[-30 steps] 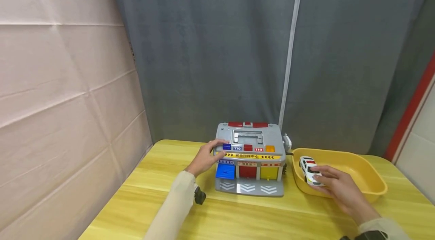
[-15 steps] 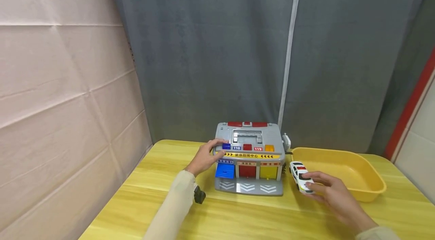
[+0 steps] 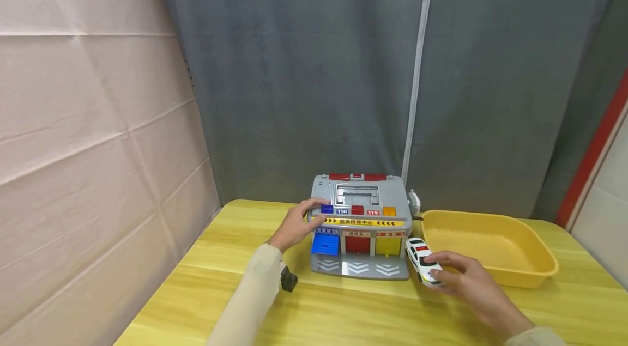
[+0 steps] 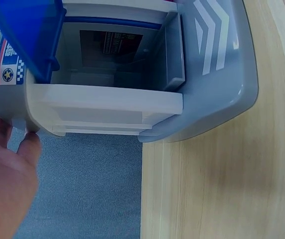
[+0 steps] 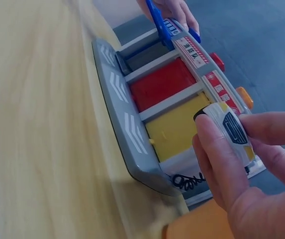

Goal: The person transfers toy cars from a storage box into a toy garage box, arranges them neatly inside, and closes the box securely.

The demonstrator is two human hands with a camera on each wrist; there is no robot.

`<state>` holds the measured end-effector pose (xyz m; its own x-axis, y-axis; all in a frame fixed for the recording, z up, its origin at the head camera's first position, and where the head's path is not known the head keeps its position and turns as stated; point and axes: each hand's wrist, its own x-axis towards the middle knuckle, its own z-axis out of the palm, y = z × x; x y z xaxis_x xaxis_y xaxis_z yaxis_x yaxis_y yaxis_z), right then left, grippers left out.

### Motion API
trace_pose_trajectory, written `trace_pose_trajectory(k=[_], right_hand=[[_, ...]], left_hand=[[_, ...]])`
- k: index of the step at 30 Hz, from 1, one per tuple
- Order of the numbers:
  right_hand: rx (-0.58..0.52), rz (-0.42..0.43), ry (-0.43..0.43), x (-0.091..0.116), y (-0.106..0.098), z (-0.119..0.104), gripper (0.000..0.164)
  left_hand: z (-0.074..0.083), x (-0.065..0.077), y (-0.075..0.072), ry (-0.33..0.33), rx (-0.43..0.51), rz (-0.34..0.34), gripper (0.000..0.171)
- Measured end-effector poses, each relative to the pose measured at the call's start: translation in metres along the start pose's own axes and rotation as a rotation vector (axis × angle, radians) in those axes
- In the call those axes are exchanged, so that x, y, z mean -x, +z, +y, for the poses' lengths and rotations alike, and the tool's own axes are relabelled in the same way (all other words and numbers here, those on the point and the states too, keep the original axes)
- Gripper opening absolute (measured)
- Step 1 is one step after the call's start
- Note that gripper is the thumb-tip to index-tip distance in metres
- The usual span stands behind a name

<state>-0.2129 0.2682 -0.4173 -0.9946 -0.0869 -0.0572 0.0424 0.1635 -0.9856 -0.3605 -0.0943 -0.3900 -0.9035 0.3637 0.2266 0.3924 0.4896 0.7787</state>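
A grey toy garage (image 3: 392, 192) stands on the table with its blue door (image 3: 325, 244) raised; the left wrist view looks into the hollow bay behind it. Its red door (image 5: 164, 83) and yellow door (image 5: 177, 129) are down. My left hand (image 3: 294, 224) holds the left end of the garage's roof, thumb at the front and fingers on top. My right hand (image 3: 473, 286) pinches a white toy police car (image 3: 421, 259) between thumb and fingers, just right of the garage's front ramp. In the right wrist view the car's far side is hidden by fingers.
A yellow plastic bin (image 3: 490, 275) sits right of the garage, behind my right hand. A black coiled cord (image 5: 187, 181) hangs on the garage's right side. A grey curtain (image 3: 304, 79) is behind the wooden table (image 3: 235, 237), and a pale wall covering (image 3: 98, 144) is at the left.
My right hand has carried the toy car left, out from over the yellow bin to beside the garage's ramp. My left hand stays on the roof.
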Motion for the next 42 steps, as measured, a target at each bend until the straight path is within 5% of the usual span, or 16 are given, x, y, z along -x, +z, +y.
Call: trace_pose_trajectory(k=[10,42], right_hand=[[-0.044,-0.09,-0.006,-0.004,0.018,0.005,0.037],[-0.198,-0.132,0.015,-0.023,0.071,0.008,0.034]], left_hand=[[0.0,0.0,0.001,-0.024,0.005,-0.001,0.039],[0.0,0.001,0.002,-0.013,0.015,0.006,0.038]])
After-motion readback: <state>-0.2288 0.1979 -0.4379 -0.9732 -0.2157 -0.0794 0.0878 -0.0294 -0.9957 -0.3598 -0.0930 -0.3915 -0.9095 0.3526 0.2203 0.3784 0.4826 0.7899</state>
